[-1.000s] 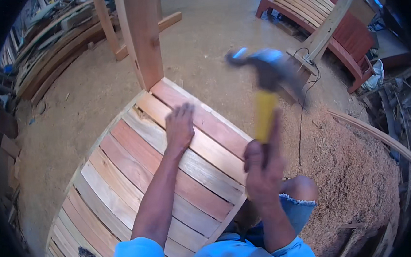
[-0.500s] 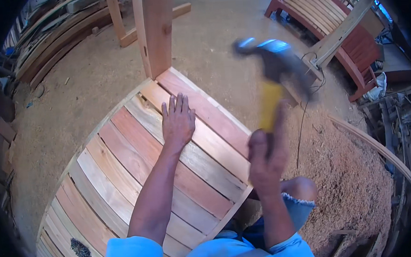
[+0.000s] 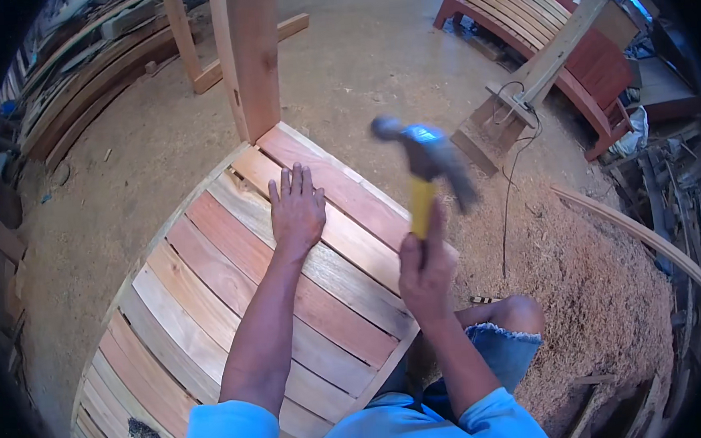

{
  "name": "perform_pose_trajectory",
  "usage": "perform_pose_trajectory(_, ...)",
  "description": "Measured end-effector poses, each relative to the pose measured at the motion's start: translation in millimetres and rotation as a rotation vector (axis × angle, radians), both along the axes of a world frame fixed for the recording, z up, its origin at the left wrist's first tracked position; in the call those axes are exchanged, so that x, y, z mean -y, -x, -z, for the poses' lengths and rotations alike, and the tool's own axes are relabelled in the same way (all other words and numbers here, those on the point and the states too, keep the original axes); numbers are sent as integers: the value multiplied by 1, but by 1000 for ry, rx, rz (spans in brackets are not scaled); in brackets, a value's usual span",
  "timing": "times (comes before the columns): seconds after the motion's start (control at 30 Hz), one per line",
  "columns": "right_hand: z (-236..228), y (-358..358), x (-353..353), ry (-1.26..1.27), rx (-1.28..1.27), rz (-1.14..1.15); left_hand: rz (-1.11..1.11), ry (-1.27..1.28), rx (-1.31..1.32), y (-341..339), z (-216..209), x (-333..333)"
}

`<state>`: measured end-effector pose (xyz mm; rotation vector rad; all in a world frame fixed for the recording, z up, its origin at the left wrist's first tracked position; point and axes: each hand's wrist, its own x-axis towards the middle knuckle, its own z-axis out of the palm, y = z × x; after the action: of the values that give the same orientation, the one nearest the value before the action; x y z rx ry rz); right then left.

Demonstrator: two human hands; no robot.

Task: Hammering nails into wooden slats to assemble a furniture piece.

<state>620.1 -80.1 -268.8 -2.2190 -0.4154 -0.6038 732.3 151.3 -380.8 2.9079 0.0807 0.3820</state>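
My right hand (image 3: pixel 428 282) is wrapped round the handle of a claw hammer (image 3: pixel 423 202) with a yellow and black grip. The hammer's dark metal head is raised above the right corner of a slatted wooden panel (image 3: pixel 324 313). My left hand (image 3: pixel 298 214) lies flat on the pale slats near the panel's far end, fingers stretched out and pointing away from me. The slats alternate between pinkish and pale wood, with narrow gaps between them. A thick wooden post (image 3: pixel 249 65) stands upright at the panel's far corner. On the slats at the lower left sits a small dark heap of nails (image 3: pixel 145 435).
Wood shavings (image 3: pixel 589 309) cover the floor at right, with a curved wooden strip (image 3: pixel 640 237) on them. A post on a wooden base (image 3: pixel 493 130) with a cable stands beyond the hammer. A red slatted bench (image 3: pixel 506 13) is far right; stacked planks (image 3: pixel 109 77) lie far left.
The hammer has swung left and slightly lower, toward the panel's corner, with my right hand round it. My left hand stays flat on the slats. The whole view has shifted slightly.
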Motion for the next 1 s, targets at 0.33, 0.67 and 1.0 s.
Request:
perform_pose_trajectory(0.33,46,-3,-3,240,-297,9,-14,-95,-24,-1,23,-11)
perform_pose_trajectory(0.67,91,57,18,-240,-615,-89,0,-29,22,-7,15,-3)
perform_pose_trajectory(1.0,103,54,22,-590,-711,-229,-40,-137,-29,154,25,25)
